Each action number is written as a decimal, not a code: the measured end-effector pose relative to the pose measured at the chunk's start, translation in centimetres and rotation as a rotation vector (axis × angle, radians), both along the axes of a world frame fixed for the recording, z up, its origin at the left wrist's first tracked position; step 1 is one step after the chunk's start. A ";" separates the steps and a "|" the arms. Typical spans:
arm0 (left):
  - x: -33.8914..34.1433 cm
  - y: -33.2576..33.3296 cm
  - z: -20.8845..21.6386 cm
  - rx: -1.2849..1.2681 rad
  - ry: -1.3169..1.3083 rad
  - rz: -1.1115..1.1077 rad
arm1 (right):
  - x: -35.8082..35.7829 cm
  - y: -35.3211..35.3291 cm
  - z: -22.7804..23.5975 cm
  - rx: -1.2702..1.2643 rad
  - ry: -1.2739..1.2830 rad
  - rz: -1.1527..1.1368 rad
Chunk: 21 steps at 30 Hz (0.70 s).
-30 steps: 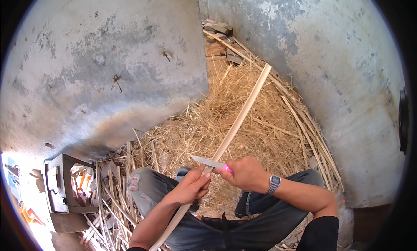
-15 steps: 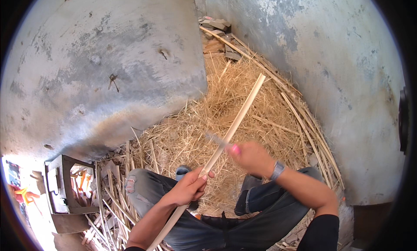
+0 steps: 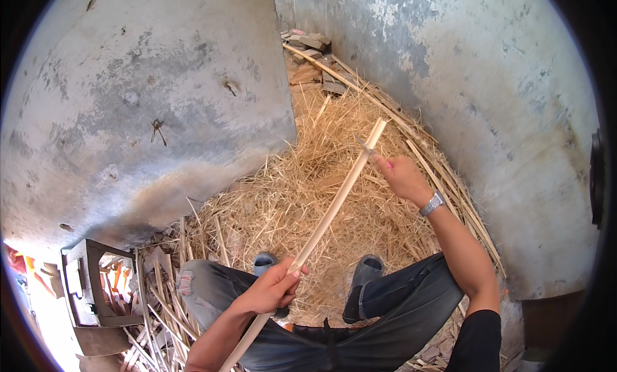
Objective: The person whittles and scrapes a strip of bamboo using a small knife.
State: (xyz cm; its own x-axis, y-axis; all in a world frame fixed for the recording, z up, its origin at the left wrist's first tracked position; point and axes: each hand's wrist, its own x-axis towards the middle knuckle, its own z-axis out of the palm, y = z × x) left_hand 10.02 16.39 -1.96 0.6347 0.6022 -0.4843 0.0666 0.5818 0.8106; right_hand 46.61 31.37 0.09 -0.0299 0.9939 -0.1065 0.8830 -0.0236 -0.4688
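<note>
I hold a long, slender, pale wooden strip [image 3: 337, 201] slanting away to my right; my short metal knife with a pink handle [image 3: 371, 151], its blade blurred, crosses it near the far end.

A rough woodworking corner

The place looks like a small, makeshift workshop. Thin pale shavings [image 3: 257, 201] cover most of the floor [image 3: 235, 244], and long split strips [image 3: 457, 184] lie along its right edge. Blocks [image 3: 313, 43] are piled at its far corner; loose sticks [image 3: 170, 301] crowd its left edge beside a dark frame [image 3: 121, 321]. The left wall [image 3: 160, 70] and right wall [image 3: 488, 82] are grey and blotchy. A blurred blade [image 3: 367, 148] meets a pale strip [image 3: 337, 201].
</note>
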 end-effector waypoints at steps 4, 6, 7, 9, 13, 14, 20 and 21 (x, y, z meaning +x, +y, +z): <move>-0.1 0.0 -0.4 -0.016 -0.043 0.007 | -2.6 -2.8 -0.4 0.082 -0.016 0.249; -0.3 -0.2 -0.1 -0.002 -0.005 0.017 | -5.4 -5.2 -0.9 0.135 0.010 0.362; -0.4 -0.1 -0.3 0.000 -0.005 0.017 | -5.9 -5.6 -1.1 0.185 0.035 0.473; -0.7 -0.5 -0.5 -0.024 -0.039 0.019 | -3.3 -2.0 -1.1 0.001 -0.021 0.231; -0.2 -0.8 -0.8 -0.054 -0.081 -0.066 | 9.7 4.0 -3.6 0.136 -0.065 -0.231; 0.2 -0.7 -0.4 -0.048 -0.151 -0.089 | 12.4 4.0 -4.4 0.234 -0.049 -0.305; -1.2 0.5 1.1 0.053 -0.222 0.026 | 12.0 3.2 -3.2 0.400 0.155 -0.442; -1.3 0.7 1.3 0.053 -0.219 0.055 | 11.0 3.1 -2.8 0.488 0.255 -0.439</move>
State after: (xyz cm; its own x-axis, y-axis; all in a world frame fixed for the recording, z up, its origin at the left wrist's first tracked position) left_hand 8.72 17.12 -0.70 0.6869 0.6597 -0.3049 -0.1452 0.5356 0.8319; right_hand 57.66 34.47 -2.74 0.4198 0.8524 0.3119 0.7015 -0.0867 -0.7073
